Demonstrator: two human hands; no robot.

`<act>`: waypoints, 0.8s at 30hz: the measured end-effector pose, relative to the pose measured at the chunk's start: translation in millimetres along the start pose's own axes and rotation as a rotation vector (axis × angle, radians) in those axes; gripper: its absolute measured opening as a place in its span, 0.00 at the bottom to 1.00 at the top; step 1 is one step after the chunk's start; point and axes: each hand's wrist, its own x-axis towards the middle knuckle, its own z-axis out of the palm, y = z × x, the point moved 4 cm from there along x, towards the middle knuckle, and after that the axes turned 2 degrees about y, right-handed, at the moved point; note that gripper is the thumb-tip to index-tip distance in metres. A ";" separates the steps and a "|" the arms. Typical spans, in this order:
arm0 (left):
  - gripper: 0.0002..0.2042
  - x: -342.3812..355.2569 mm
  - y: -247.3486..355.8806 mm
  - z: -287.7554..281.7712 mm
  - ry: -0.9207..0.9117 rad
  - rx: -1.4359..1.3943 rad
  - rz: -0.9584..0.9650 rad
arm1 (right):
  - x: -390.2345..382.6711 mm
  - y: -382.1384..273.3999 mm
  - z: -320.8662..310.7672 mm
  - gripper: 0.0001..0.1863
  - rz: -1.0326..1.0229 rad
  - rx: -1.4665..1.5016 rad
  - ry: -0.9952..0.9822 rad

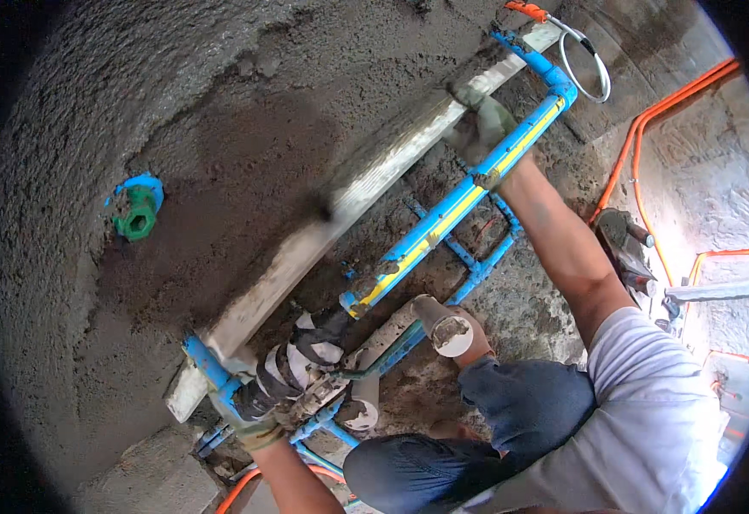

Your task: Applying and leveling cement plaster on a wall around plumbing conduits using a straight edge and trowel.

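Note:
A long pale straightedge point(373, 182), smeared with mortar, lies slantwise against the rough grey mortar surface point(246, 163). My gloved right hand point(488, 130) grips its upper part, beside the blue pipe with a yellow stripe point(443, 230). Near the lower end, my gloved left hand point(250, 421) is closed at the straightedge; a short blue pipe point(207, 364) and a wrapped fitting point(293, 368) partly hide its fingers. A dark smear blurs the board's middle edge.
A green plug point(139, 214) with a blue rim juts from the mortar at left. Thinner blue pipes point(482, 267) branch below the striped one. A grey capped pipe point(450, 332) stands near my knees. Orange conduits point(640, 128) and a white cable loop point(602, 68) are at right.

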 end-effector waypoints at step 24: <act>0.16 -1.5 -11.6 5.8 0.057 -1.328 -0.636 | -12.0 -13.7 20.7 0.10 -0.192 0.023 -0.174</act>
